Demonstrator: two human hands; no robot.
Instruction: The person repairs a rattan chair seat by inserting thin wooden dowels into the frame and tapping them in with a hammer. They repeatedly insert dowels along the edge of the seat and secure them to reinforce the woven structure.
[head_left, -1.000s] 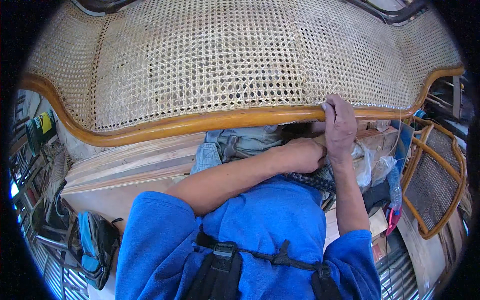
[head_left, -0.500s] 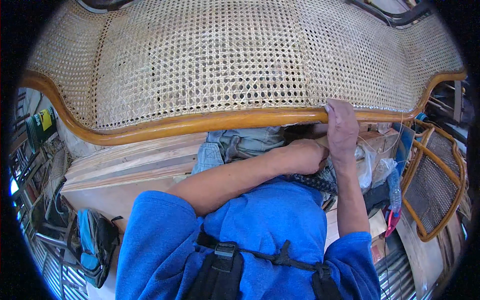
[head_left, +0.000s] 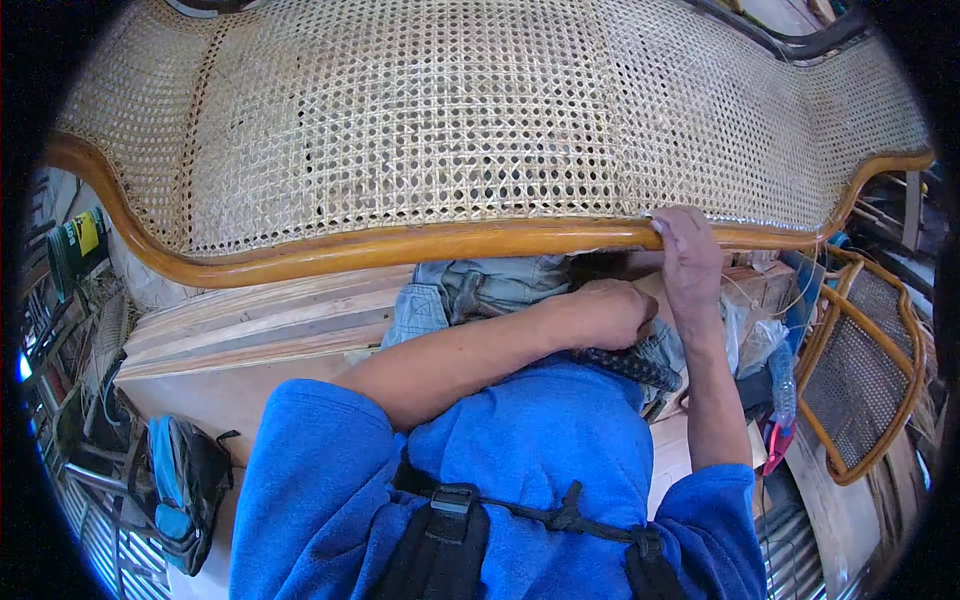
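Observation:
A woven cane panel [head_left: 440, 120] in a curved, varnished wooden frame spans the upper view. Along its near edge runs the golden-brown rail [head_left: 420, 240]. My right hand [head_left: 690, 255] is bent over this rail right of the middle, its fingers curled onto the top where the weave meets the wood. Below the rail, my left hand [head_left: 615, 312] is closed beside my right wrist; anything inside its fingers is hidden. A thin pale strand [head_left: 742, 292] loops down from the rail just right of my right hand.
Stacked boards [head_left: 260, 320] and folded light-blue cloth [head_left: 480, 290] lie under the panel. Clear plastic bags [head_left: 760, 345] and a bottle [head_left: 783, 390] sit at the right, near a smaller cane-filled frame [head_left: 865, 360]. A blue-and-black backpack [head_left: 185, 490] stands at lower left.
My right hand has drawn slightly down and to the right, its fingers now curled lower at the rail's upper edge. My left hand has barely moved.

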